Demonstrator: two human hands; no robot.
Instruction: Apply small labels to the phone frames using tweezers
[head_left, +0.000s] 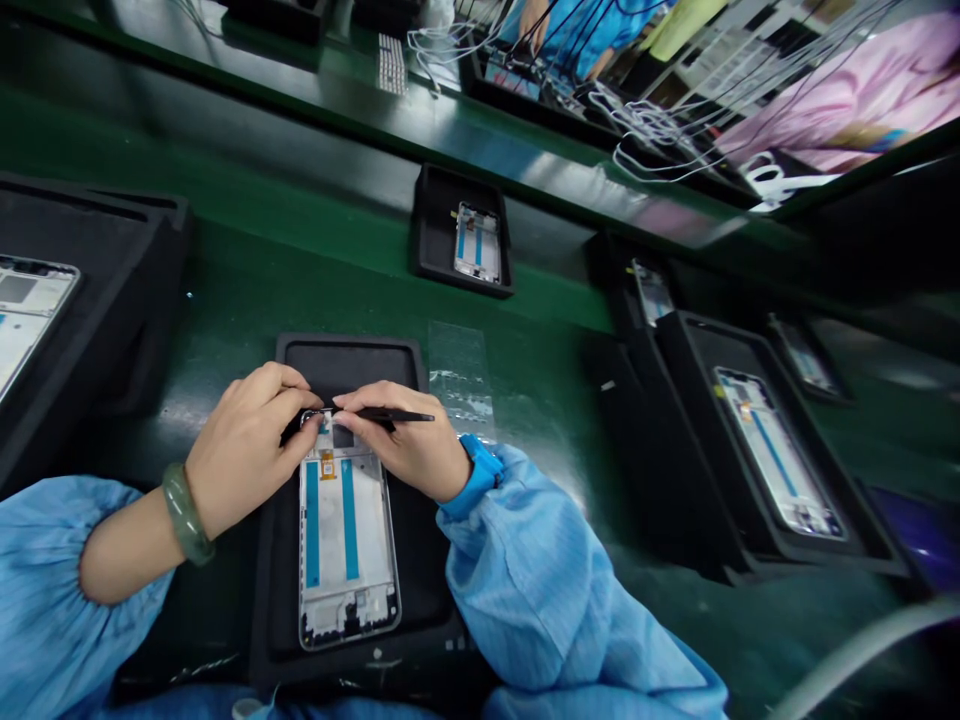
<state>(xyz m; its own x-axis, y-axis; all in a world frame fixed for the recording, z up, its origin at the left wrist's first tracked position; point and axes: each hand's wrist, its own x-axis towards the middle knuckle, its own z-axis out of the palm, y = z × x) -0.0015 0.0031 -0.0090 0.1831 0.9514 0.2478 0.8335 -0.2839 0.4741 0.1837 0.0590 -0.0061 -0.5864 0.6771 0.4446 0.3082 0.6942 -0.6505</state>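
A phone frame with two blue adhesive strips lies in a black foam tray before me. My right hand is closed around dark tweezers, whose tips point left across the top of the frame. Opposite it, my left hand has its fingers pinched together at the frame's upper left corner. Something dark shows beside those fingertips, but I cannot make out what they grip. Just below the hands, a small orange flex connector sits on the frame. The fingers partly cover the frame's top end.
Another foam tray with a phone frame stands farther back. Stacked trays with frames are on the right, and more black trays on the left. A clear plastic sheet lies by my tray. Cables hang over the raised shelf behind.
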